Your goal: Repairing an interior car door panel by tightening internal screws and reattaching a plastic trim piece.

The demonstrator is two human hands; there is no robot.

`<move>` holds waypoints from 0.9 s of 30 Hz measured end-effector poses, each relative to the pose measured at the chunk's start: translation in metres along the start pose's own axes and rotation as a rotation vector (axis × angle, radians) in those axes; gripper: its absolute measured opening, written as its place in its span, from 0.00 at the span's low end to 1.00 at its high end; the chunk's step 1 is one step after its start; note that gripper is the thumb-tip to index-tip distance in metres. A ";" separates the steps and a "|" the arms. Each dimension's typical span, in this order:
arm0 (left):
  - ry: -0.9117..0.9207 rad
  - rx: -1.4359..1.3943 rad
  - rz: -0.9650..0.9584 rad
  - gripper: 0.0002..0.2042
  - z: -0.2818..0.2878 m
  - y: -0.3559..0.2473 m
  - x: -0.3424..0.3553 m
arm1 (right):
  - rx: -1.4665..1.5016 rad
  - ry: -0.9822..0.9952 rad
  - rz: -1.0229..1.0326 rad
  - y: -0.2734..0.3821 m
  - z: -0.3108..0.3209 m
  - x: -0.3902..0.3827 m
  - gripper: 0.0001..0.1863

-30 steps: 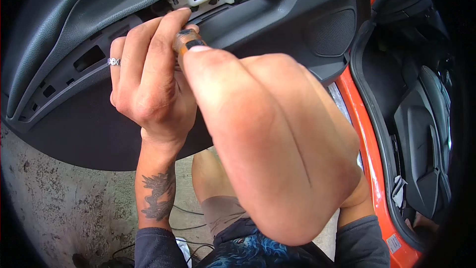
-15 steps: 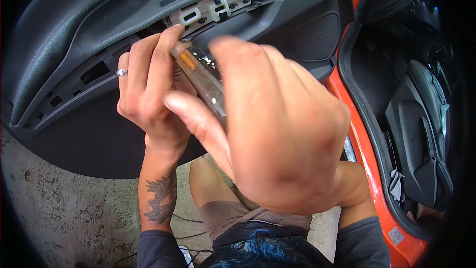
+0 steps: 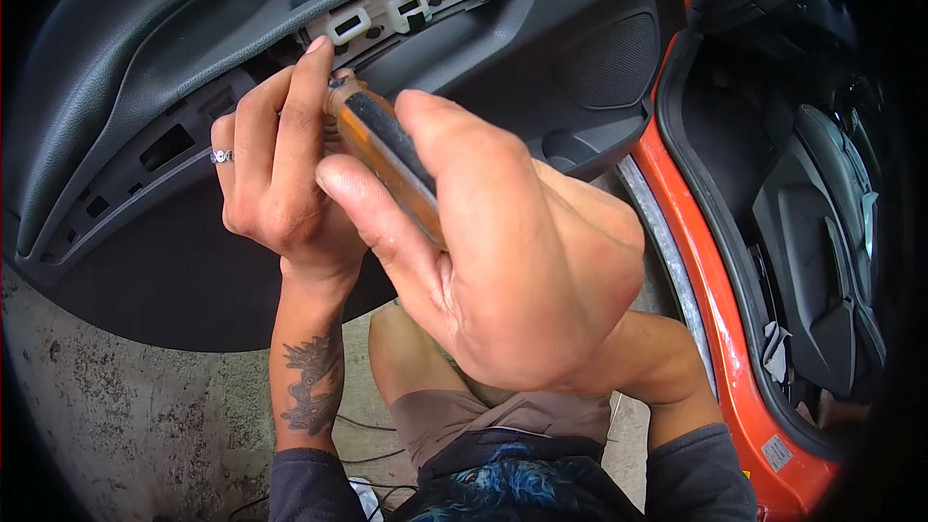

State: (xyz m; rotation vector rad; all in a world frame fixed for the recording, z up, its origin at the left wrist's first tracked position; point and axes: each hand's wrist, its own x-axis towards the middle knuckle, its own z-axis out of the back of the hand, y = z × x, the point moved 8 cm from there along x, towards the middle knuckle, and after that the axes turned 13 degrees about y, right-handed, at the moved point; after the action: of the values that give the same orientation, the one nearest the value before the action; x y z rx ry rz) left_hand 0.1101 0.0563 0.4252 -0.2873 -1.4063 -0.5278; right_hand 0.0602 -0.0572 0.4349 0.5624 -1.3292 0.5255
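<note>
My right hand (image 3: pixel 522 242) is wrapped round the orange, see-through handle of a screwdriver (image 3: pixel 387 140) with a dark strip along it. The handle tilts up and to the left, its far end close beside my left hand (image 3: pixel 285 159). That hand has a ring and bent fingers at the slot of a dark car door panel (image 3: pixel 454 63), the index fingertip just below the nearest white clip frame (image 3: pixel 348 26). The left thumb and whatever lies under that palm are hidden, as is the screwdriver's shaft.
More white clip frames (image 3: pixel 408 12) sit along the slot. An orange door sill (image 3: pixel 710 280) and a car interior with a dark seat (image 3: pixel 812 242) are at the right. Below lie a concrete floor (image 3: pixel 145 416) and thin dark cables (image 3: pixel 365 425).
The screwdriver handle has turned in my right hand, showing more orange. My right hand has moved slightly left, and the door panel sits a little further left and higher in view.
</note>
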 end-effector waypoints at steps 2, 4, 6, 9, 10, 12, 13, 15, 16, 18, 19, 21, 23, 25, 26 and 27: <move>0.066 0.022 0.043 0.15 -0.003 0.000 0.004 | 0.016 -0.014 -0.018 0.000 0.009 0.001 0.11; 0.076 0.039 0.031 0.14 0.000 0.002 0.004 | -0.122 0.419 -0.129 0.005 0.000 0.010 0.19; 0.080 0.046 0.021 0.13 -0.001 0.001 0.005 | -0.181 0.379 -0.079 0.012 0.003 0.018 0.16; 0.047 0.022 0.074 0.12 0.000 0.002 0.003 | -0.346 0.442 0.196 0.024 -0.003 0.020 0.16; 0.035 0.010 0.093 0.12 0.001 0.002 0.002 | -0.367 0.463 0.192 0.025 -0.005 0.021 0.15; 0.017 -0.012 0.130 0.12 0.001 0.002 0.000 | -0.390 0.483 0.188 0.024 -0.006 0.020 0.13; 0.015 -0.014 0.131 0.12 0.002 0.002 0.000 | -0.304 0.533 0.113 0.017 -0.009 0.019 0.12; 0.098 -0.022 0.104 0.12 0.001 0.000 0.002 | -0.219 0.578 0.038 0.013 -0.012 0.020 0.11; 0.095 -0.023 0.102 0.12 0.004 -0.001 0.003 | -0.185 0.538 0.032 0.017 -0.009 0.025 0.09; 0.109 -0.011 0.096 0.12 0.006 -0.002 0.005 | -0.237 0.509 0.094 0.025 -0.005 0.030 0.11; 0.116 -0.004 0.095 0.13 0.006 -0.001 0.006 | -0.237 0.507 0.095 0.022 -0.007 0.029 0.11; 0.125 0.011 0.095 0.13 0.006 0.001 0.006 | -0.195 0.349 0.341 0.034 0.000 0.024 0.12; 0.062 -0.028 0.110 0.15 0.003 0.006 0.003 | -0.197 0.410 0.279 0.032 0.004 0.021 0.18; 0.014 -0.054 0.136 0.16 0.002 0.005 0.003 | -0.170 0.431 0.314 0.026 0.002 0.018 0.17; -0.018 -0.058 0.112 0.17 0.003 0.006 0.001 | -0.143 0.474 0.269 0.022 -0.001 0.017 0.17; -0.058 -0.076 0.060 0.17 0.005 0.005 0.002 | -0.147 0.473 0.278 0.024 0.002 0.017 0.17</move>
State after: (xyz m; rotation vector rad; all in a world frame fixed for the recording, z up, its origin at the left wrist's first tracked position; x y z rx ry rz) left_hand 0.1085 0.0623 0.4283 -0.4073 -1.4308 -0.5278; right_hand 0.0455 -0.0396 0.4539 0.1159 -0.9832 0.7303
